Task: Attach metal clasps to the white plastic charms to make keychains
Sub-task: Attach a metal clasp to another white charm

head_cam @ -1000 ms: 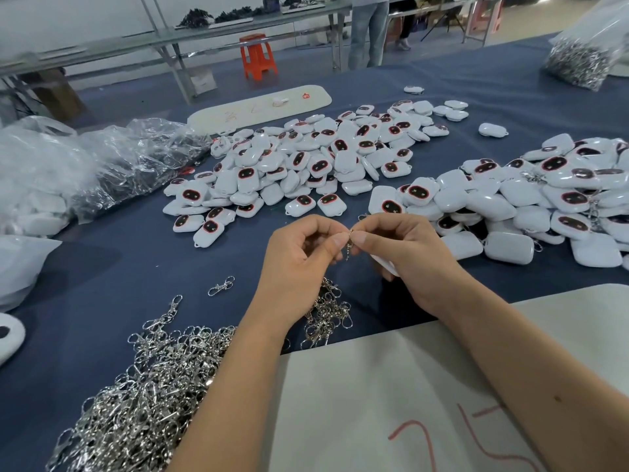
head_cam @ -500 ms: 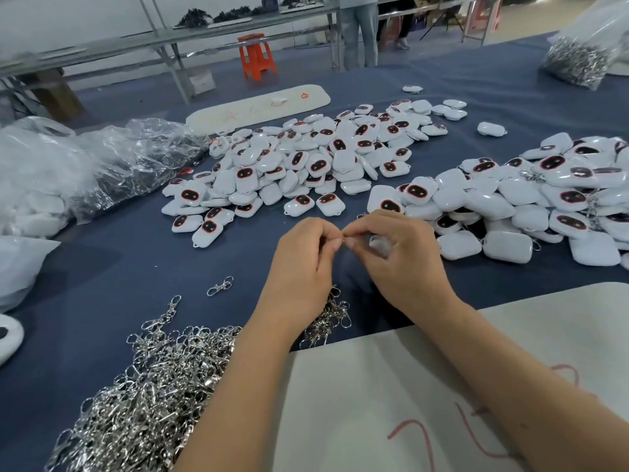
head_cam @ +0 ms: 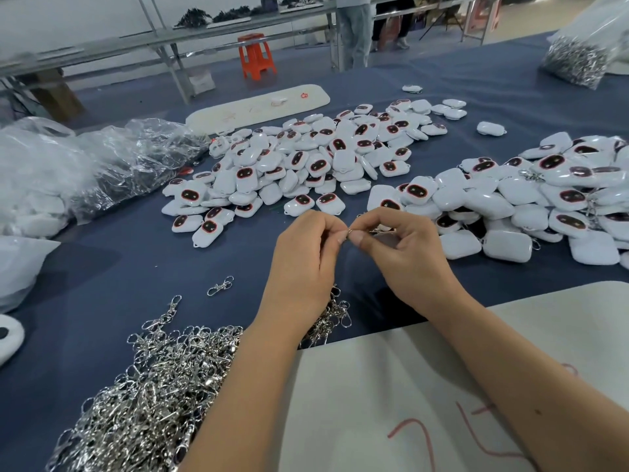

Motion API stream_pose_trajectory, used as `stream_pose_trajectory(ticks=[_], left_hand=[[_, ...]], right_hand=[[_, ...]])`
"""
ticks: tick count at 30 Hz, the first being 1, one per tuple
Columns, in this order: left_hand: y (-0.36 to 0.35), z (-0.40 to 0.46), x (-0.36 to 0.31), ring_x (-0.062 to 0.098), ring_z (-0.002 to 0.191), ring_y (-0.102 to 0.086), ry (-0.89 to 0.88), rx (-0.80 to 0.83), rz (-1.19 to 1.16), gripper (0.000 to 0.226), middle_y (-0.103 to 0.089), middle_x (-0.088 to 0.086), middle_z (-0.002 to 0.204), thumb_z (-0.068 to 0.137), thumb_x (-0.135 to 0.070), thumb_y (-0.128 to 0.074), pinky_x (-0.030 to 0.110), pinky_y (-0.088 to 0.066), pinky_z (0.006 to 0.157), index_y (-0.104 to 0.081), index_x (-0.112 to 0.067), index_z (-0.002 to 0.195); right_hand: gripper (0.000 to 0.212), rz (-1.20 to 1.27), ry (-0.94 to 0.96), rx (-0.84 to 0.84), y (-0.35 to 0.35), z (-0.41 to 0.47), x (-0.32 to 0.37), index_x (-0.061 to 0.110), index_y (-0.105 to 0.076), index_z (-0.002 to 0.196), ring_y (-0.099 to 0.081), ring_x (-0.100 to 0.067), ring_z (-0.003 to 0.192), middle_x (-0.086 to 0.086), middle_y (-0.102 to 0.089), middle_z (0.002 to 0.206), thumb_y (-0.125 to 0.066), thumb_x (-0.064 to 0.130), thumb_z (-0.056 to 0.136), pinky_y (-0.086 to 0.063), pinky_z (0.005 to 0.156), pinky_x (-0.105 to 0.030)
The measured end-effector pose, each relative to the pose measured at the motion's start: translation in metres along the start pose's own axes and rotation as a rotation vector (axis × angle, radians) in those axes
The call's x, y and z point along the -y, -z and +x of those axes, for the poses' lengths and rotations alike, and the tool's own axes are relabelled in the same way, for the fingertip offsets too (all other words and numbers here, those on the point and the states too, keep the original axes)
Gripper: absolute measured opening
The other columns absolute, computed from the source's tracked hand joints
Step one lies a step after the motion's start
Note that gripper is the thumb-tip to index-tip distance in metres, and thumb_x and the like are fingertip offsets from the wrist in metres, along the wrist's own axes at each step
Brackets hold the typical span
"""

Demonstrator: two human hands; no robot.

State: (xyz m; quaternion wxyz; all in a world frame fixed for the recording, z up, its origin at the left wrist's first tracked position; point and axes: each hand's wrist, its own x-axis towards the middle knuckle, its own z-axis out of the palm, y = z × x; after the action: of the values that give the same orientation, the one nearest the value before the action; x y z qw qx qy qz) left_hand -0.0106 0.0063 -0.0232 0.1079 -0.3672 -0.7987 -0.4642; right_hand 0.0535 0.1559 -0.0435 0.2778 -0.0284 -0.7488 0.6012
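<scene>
So the person's two hands meet right in the middle of the blue table (head_cam: 102, 267), fingertips nearly touching. The left hand (head_cam: 303, 264) has its thumb and forefinger pinched on a small metal clasp (head_cam: 348, 232), only a sliver of which shows between the fingers. The right hand (head_cam: 405, 253) pinches the same little bit of metal from the other side, and its curled fingers are wrapped round a white charm (head_cam: 383, 233) that's mostly hidden in the palm, so how it's turned is anyone's guess.

Near and left sits a big tangled heap of silver clasps (head_cam: 146, 396), with a smaller clump (head_cam: 328, 321) poking out just under the left wrist and one loose clasp (head_cam: 220, 286) lying on its own a bit further out. Beyond the hands there's a wide pile of white charms (head_cam: 306, 165) with dark red-rimmed faces, and to the right a second pile (head_cam: 531, 199) where some pieces seem to have rings on them.

A white board with red scribbles (head_cam: 391, 403) lies under the forearms at the near edge. Crumpled clear plastic bags (head_cam: 112, 165) sit far left, a bag of metal parts (head_cam: 578, 59) far right, and an orange stool (head_cam: 256, 56) stands on the floor beyond the table.
</scene>
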Motion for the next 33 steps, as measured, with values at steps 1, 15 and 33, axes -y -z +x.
stream_pose_trajectory(ticks=[1,15,33], left_hand=[[0.001,0.0,0.001,0.008,0.078,-0.057,0.0,0.001,0.004,0.012,-0.06,-0.012,0.082,0.098,-0.006,-0.062,0.013,-0.04,0.069,-0.065,-0.014,0.09],[0.0,-0.003,0.004,0.008,0.079,-0.049,-0.049,0.084,0.099,0.015,-0.053,-0.01,0.086,0.099,-0.004,-0.056,0.016,-0.035,0.069,-0.058,-0.015,0.089],[0.001,-0.003,0.004,0.017,0.079,-0.057,-0.069,0.211,0.068,0.015,-0.057,-0.008,0.086,0.09,-0.004,-0.062,0.045,-0.05,0.071,-0.058,-0.018,0.085]], right_hand=[[0.012,0.002,0.0,0.011,0.0,0.0,0.0,0.014,-0.075,0.087,-0.056,-0.052,0.075,-0.022,-0.069,0.082,-0.073,0.005,0.095,-0.04,0.071,-0.039],[0.034,0.115,-0.322,-0.03,0.003,0.006,-0.007,0.033,-0.055,0.114,-0.059,-0.009,0.078,0.005,-0.062,0.103,-0.068,0.021,0.085,-0.055,0.074,-0.036],[0.015,-0.114,-0.178,-0.087,0.0,0.009,-0.002,0.019,-0.071,0.084,-0.04,-0.001,0.05,0.018,-0.053,0.058,-0.063,0.019,0.096,-0.032,0.046,-0.011]])
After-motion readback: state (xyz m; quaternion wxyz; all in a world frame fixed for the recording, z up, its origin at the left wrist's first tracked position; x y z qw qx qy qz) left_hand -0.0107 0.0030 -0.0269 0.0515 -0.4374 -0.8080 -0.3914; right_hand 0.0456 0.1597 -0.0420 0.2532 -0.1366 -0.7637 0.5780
